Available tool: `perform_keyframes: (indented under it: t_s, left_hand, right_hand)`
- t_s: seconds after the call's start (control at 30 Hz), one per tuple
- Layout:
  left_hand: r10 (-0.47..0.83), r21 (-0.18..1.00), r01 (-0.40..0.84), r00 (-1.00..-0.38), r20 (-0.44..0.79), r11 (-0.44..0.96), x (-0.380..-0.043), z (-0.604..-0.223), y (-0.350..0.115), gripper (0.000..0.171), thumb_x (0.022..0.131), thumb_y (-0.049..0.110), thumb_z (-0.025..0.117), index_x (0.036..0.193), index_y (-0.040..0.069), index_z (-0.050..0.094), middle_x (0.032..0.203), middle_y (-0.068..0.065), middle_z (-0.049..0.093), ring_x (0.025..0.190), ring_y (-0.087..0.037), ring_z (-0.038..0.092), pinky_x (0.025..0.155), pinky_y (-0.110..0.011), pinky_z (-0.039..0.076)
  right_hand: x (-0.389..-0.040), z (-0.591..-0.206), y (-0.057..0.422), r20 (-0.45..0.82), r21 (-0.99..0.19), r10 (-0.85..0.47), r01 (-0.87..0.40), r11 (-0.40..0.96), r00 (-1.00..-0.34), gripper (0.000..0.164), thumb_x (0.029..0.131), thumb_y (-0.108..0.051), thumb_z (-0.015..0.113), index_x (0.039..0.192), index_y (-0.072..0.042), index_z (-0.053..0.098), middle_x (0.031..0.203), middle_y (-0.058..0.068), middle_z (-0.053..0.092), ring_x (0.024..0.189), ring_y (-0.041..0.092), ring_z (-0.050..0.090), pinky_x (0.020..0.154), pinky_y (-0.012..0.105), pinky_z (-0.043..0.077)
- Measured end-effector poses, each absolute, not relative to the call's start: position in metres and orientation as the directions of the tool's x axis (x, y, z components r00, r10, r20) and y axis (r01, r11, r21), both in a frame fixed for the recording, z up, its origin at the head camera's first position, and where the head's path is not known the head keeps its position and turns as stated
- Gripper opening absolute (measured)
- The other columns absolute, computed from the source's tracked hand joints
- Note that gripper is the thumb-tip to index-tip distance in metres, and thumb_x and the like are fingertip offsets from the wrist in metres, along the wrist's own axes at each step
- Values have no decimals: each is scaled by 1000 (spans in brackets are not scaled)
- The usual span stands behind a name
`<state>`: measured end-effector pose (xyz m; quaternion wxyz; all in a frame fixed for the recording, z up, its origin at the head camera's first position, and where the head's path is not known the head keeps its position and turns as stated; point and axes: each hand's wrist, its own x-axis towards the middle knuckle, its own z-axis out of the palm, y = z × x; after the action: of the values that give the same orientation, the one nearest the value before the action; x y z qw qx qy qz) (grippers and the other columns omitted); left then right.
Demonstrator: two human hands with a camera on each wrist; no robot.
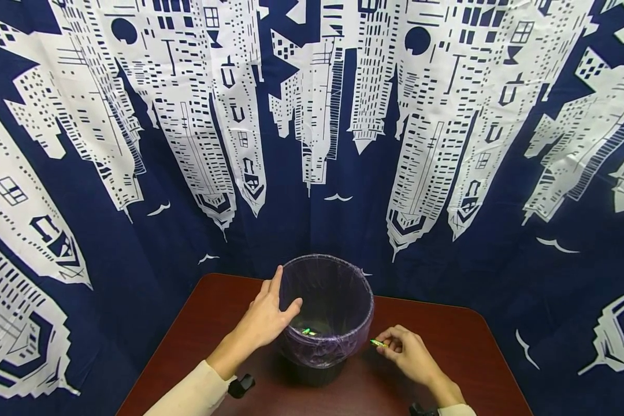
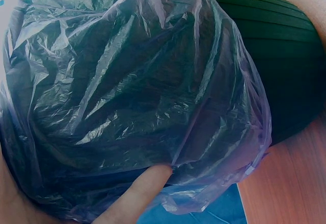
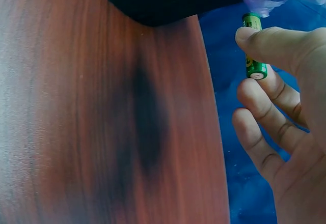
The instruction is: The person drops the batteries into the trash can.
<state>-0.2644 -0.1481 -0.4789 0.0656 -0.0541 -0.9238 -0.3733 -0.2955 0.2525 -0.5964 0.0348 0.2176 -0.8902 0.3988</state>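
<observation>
A dark green waste bin (image 1: 317, 375) stands on the table, lined with a thin translucent purple bag (image 1: 338, 349) folded down over its rim. My left hand (image 1: 265, 318) is at the bin's left rim, fingers spread and fairly straight, thumb over the opening. In the left wrist view, one finger (image 2: 145, 191) touches the outside of the bag. To the right of the bin, my right hand (image 1: 411, 353) pinches a small green and yellow battery (image 3: 254, 68) between thumb and fingers. Small green and yellow pieces (image 1: 308, 331) lie inside the bin.
The reddish-brown wooden table (image 1: 447, 323) has rounded far corners. Behind and around it hangs a navy curtain (image 1: 301, 231) printed with white city buildings and birds. Dark straps (image 1: 241, 386) sit at both wrists.
</observation>
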Motion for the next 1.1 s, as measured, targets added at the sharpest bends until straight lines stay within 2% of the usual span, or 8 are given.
perform_keyframes:
  t_s: [0.53,0.87,1.1]
  left_hand:
    - [57,677,158,-984,170,718,-266,-480,-149,106,107,56,72,188,14,18,173,-32,50,144,-60,69,118,-81,56]
    - [61,671,171,-981,184,722,-266,-479,-149,105,108,56,72,188,13,19,172,-32,51,142,-60,70,117,-79,57]
    - [53,669,160,-983,177,726,-266,-481,-148,105,108,55,72,188,13,20,174,-32,50,147,-58,67,121,-80,54]
  right_hand:
    - [-297,-563,258,325,-650,-286,-433,625,-901,18,97,-8,93,105,-21,84,97,-8,71,81,-3,63,70,20,57]
    - [-296,-541,263,433,-586,-266,-494,642,-861,21,95,-4,94,106,-19,85,95,-10,71,80,-4,64,69,21,59]
    - [-295,-526,264,503,-534,-259,-532,657,-825,22,93,-3,96,106,-18,85,95,-10,73,81,-4,65,70,20,61]
